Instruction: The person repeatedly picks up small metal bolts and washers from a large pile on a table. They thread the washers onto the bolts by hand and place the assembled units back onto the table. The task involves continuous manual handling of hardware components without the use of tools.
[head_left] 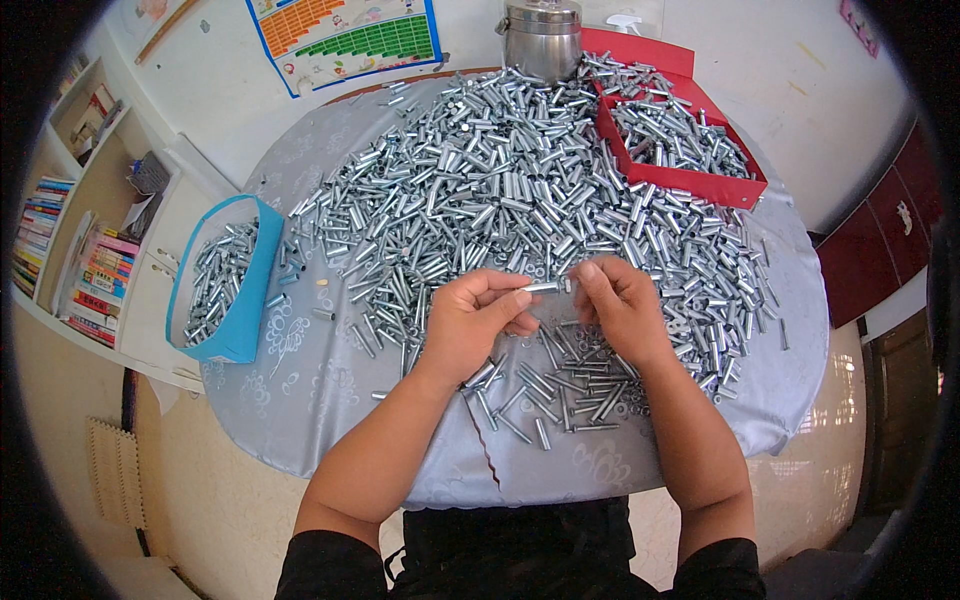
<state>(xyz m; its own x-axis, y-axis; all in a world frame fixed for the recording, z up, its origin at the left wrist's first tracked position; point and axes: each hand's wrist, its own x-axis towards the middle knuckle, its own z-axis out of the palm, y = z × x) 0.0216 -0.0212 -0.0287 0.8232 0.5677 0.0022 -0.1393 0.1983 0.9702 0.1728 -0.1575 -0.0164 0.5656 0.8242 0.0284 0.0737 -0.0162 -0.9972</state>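
Note:
My left hand (pixel 473 318) is closed, pinching a shiny metal sleeve-like bolt piece (pixel 543 288) that points to the right. Close to its far end sits a small nut-like piece (pixel 567 285), beside the curled fingers of my right hand (pixel 622 312). Whatever lies between those right fingers is too small to make out. Both hands are over the front of a wide heap of metal sleeves and bolts (pixel 480 190). Below and between them lie loose bolts (pixel 540 385), and nuts and washers (pixel 590 350) gather near my right hand.
A blue box (pixel 268 265) of metal parts stands at the table's left. At the back right is a red box (pixel 690 182) full of similar pieces, with a steel pot (pixel 543 45) beside it. A grey patterned cloth (pixel 270 400) covers the round table. Bookshelves (pixel 60 230) stand left.

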